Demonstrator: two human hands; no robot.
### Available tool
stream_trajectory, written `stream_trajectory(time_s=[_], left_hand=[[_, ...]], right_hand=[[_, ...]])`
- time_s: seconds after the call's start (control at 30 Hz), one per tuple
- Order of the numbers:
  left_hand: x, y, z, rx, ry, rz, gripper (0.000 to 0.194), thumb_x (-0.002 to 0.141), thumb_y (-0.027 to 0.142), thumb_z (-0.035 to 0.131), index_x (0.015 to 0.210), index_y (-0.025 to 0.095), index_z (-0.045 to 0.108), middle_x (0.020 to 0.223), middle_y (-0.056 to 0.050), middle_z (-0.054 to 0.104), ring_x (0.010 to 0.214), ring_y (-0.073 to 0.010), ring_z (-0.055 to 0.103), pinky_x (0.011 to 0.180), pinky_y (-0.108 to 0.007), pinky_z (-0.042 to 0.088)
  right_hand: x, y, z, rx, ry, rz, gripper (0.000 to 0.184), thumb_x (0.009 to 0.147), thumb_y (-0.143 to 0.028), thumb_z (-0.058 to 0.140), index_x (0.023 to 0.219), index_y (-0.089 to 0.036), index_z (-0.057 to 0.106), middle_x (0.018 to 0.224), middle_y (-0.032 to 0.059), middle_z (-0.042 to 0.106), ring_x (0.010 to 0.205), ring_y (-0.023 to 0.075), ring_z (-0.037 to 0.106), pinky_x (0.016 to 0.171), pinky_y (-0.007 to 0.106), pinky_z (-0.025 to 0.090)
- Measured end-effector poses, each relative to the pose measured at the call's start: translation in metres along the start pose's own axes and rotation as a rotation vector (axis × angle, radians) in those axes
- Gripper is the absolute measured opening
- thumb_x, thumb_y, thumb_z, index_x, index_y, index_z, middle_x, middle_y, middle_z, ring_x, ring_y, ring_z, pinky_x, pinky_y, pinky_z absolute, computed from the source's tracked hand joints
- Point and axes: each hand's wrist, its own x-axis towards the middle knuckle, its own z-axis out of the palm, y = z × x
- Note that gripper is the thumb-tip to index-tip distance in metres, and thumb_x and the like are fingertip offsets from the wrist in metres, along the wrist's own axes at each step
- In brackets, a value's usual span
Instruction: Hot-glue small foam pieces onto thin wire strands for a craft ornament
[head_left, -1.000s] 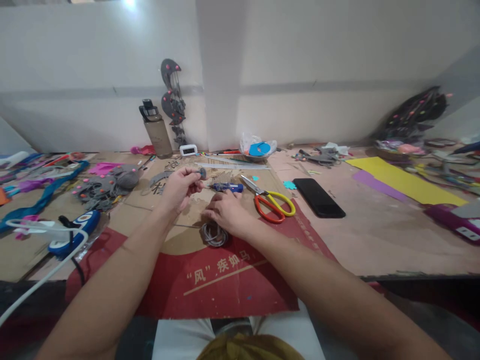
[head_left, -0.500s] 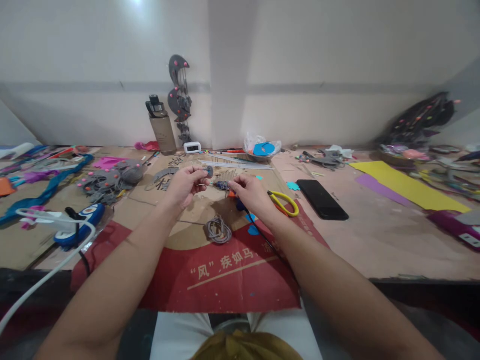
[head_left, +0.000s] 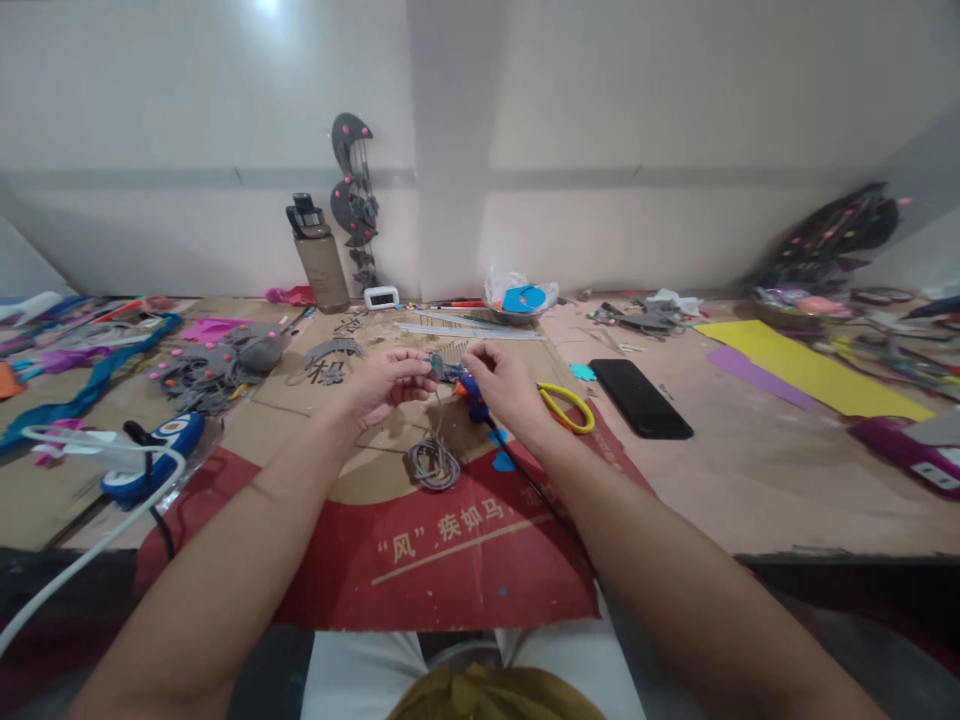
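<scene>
My left hand (head_left: pixel 391 388) pinches a small grey round piece (head_left: pixel 435 364) between thumb and fingertips. A thin grey strand hangs below it toward a coil of grey cord (head_left: pixel 433 464) lying on the cardboard. Close by on the right, my right hand (head_left: pixel 499 378) has thumb and forefinger pressed together; whatever they hold is too small to make out. Under and beside that hand lies a blue glue gun (head_left: pixel 474 402) with an orange tip, its black cord running beneath my forearm. A dark speckled bit (head_left: pixel 454 373) shows between the two hands.
Red-and-tan cardboard (head_left: pixel 465 590) covers the table in front of me. Yellow-handled scissors (head_left: pixel 568 409) and a black phone (head_left: pixel 641 398) lie to the right. Grey felt pieces (head_left: pixel 217 365) and a blue power strip (head_left: pixel 154 462) are left; a bottle (head_left: pixel 321 265) stands behind.
My left hand has moved right and slightly down with the grey piece, nearer my right hand. My right fingers have lifted slightly off the dark speckled bit. The view has shifted a little.
</scene>
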Motion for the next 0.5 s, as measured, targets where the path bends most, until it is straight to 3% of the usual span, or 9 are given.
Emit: stream_trajectory(time_s=[0.1,0.17,0.23,0.37,0.5], left_hand=[[0.002,0.002,-0.002,0.001,0.118,0.086,0.007,0.069,0.012,0.067,0.07,0.01,0.061,0.062,-0.003,0.064,0.05,-0.0077,0.059,0.049,-0.017,0.049],[0.003,0.002,-0.004,0.008,0.166,0.116,0.008,0.068,0.013,0.068,0.071,0.01,0.062,0.062,-0.003,0.064,0.049,-0.0071,0.058,0.047,-0.017,0.048],[0.004,0.001,-0.005,0.015,0.185,0.128,0.01,0.068,0.015,0.07,0.072,0.009,0.063,0.061,-0.003,0.063,0.049,-0.0067,0.057,0.047,-0.016,0.048],[0.004,0.001,-0.005,0.006,0.206,0.15,0.007,0.07,0.014,0.069,0.072,0.009,0.065,0.061,-0.003,0.064,0.05,-0.0064,0.057,0.049,-0.016,0.049],[0.004,0.004,-0.006,-0.022,0.246,0.149,0.005,0.075,0.01,0.063,0.07,0.007,0.064,0.061,-0.005,0.065,0.05,-0.0071,0.059,0.051,-0.016,0.051]], right_hand=[[-0.001,0.003,-0.003,-0.322,-0.121,0.13,0.036,0.089,-0.042,0.038,0.081,-0.014,0.06,0.08,0.0115,0.066,0.075,0.0208,0.06,0.068,0.03,0.043],[-0.005,0.004,0.0,-0.494,-0.22,0.184,0.043,0.085,-0.049,0.045,0.09,-0.009,0.06,0.087,0.0181,0.066,0.081,0.0266,0.063,0.07,0.034,0.044],[-0.01,0.004,0.006,-0.591,-0.245,0.187,0.047,0.081,-0.046,0.053,0.102,-0.004,0.057,0.095,0.0228,0.065,0.088,0.0304,0.063,0.072,0.035,0.045],[-0.01,0.004,0.011,-0.567,-0.252,0.227,0.035,0.078,-0.026,0.053,0.106,-0.004,0.055,0.101,0.022,0.065,0.092,0.0294,0.064,0.075,0.033,0.047],[-0.001,0.01,0.008,-0.373,-0.225,0.286,0.023,0.077,-0.027,0.051,0.092,-0.013,0.059,0.093,0.0152,0.067,0.087,0.0269,0.064,0.073,0.033,0.047]])
